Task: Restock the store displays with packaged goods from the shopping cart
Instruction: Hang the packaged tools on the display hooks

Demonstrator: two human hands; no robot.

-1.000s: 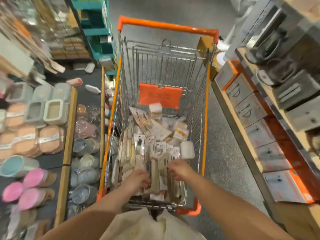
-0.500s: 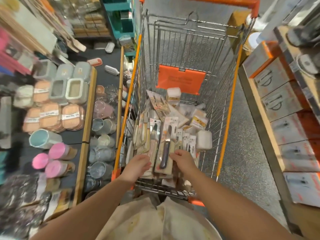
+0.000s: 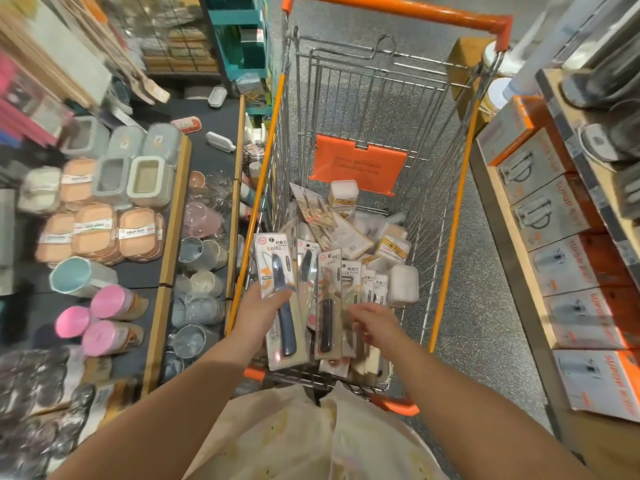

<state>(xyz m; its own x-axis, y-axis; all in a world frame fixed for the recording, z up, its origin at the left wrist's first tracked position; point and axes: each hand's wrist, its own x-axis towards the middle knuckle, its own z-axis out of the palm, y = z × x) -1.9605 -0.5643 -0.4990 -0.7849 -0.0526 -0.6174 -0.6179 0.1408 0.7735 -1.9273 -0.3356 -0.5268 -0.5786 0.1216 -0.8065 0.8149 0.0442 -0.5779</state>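
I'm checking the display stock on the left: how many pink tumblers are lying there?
3, clustered on the dark shelf left of the cart: one upper right, one at the left, one lower right. More may be hidden beyond the blurred edge.

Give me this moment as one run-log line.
left hand: grips carded blue-handled knife pack | right hand: over carded knife packs | orange-railed wire shopping cart: still loaded | phase: picking stock

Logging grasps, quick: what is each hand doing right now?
Left hand: holding a carded knife pack.
Right hand: fingers blurred, cannot tell.
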